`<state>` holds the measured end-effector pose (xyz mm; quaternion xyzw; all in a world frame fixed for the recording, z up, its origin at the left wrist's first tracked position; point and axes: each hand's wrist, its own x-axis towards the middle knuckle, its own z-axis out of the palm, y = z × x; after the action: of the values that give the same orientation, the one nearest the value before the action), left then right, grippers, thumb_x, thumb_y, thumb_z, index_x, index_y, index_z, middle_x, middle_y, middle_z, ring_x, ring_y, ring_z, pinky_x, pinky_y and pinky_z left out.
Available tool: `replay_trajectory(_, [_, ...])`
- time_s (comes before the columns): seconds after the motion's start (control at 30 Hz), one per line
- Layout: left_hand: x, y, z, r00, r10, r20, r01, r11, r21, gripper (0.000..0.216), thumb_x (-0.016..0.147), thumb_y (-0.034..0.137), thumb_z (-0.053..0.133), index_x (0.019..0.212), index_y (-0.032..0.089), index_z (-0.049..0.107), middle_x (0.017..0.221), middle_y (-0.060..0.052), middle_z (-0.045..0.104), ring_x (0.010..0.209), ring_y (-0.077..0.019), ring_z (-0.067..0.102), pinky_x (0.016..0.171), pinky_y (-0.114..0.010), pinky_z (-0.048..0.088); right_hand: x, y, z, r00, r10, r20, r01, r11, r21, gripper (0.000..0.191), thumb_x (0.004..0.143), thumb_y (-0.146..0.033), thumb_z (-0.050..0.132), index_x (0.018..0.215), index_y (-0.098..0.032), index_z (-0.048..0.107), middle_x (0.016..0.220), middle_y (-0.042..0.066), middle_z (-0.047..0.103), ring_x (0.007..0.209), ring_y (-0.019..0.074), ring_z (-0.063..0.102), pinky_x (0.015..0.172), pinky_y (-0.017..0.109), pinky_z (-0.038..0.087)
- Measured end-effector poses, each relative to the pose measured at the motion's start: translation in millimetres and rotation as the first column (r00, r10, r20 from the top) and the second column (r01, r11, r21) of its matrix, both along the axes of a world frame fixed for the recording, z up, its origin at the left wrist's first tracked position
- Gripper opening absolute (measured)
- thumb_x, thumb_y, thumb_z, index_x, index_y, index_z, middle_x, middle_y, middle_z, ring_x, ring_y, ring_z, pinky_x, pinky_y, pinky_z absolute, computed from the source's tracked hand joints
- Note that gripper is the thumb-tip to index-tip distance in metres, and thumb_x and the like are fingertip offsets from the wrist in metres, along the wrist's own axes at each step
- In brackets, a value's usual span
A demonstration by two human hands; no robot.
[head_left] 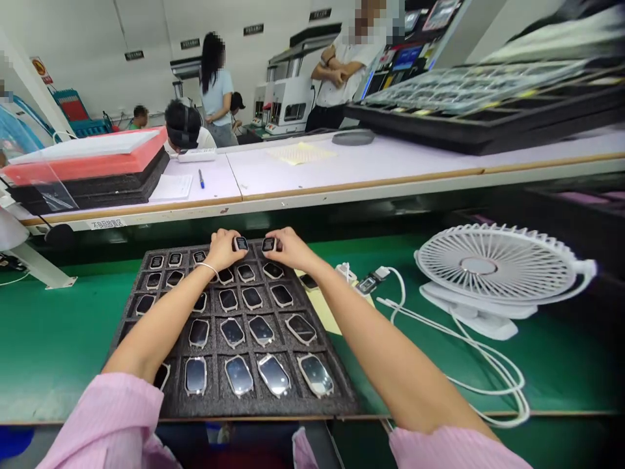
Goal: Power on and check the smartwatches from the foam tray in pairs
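A black foam tray (342, 400) lies on the green belt in front of me, its pockets filled with several smartwatch bodies. At the tray's far edge my left hand (222, 249) pinches one watch body (240, 243), and my right hand (289, 249) pinches another watch body (268, 245) beside it. Both hands are closed on their pieces, close together. A thin bracelet circles my left wrist. My forearms cover part of the tray's left column and right edge.
A white desk fan (493, 270) lies face up to the right, with white cables (488, 371) looping toward me. A yellow sheet (325, 309) and small connectors sit beside the tray. Behind, a shelf holds stacked trays (92, 170), a pen (201, 178); other people stand farther back.
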<state>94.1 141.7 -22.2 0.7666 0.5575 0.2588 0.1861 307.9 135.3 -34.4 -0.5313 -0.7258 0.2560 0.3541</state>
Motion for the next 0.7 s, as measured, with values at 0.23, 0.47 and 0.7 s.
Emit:
replay_trajectory(0.23, [2.5, -1.1, 1.6, 0.953, -0.023, -0.303, 0.039, 0.998, 0.048, 0.060, 0.076, 0.045, 0.076, 0.131, 0.026, 0.064, 0.134, -0.015, 0.050, 0.124, -0.0368, 0.044, 0.102, -0.048, 0.038, -0.1, 14.0, -11.7, 0.931, 0.023, 0.365, -0.009, 0.999, -0.040, 0.057, 0.080, -0.023, 0.075, 0.136, -0.019, 0.062, 0.126, 0.014, 0.048, 0.124, 0.0337, 0.054, 0.104, 0.046, 0.045])
replay_trajectory(0.47, [-106.9, -37.3, 57.4, 0.861, 0.128, -0.492, -0.095, 0.991, 0.092, 0.042, 0.091, 0.042, 0.054, 0.126, 0.024, 0.067, 0.130, -0.014, 0.058, 0.125, -0.0335, 0.047, 0.107, -0.044, 0.036, -33.4, 3.3, 9.2, 0.848, 0.143, 0.511, -0.148, 0.988, -0.030, 0.050, 0.095, -0.027, 0.061, 0.144, -0.020, 0.056, 0.135, 0.018, 0.049, 0.129, 0.0377, 0.048, 0.107, 0.049, 0.039])
replay_trajectory(0.7, [-192.6, -82.7, 23.3, 0.746, 0.315, -0.587, -0.432, 0.900, -0.066, 0.025, 0.080, 0.040, 0.067, 0.084, 0.017, 0.074, 0.095, -0.018, 0.069, 0.108, -0.0382, 0.062, 0.092, -0.044, 0.047, -162.5, -34.5, 19.7, 0.710, 0.411, 0.571, -0.443, 0.892, -0.092, 0.021, 0.095, -0.029, 0.065, 0.112, -0.021, 0.075, 0.118, 0.014, 0.062, 0.119, 0.0309, 0.056, 0.100, 0.040, 0.040])
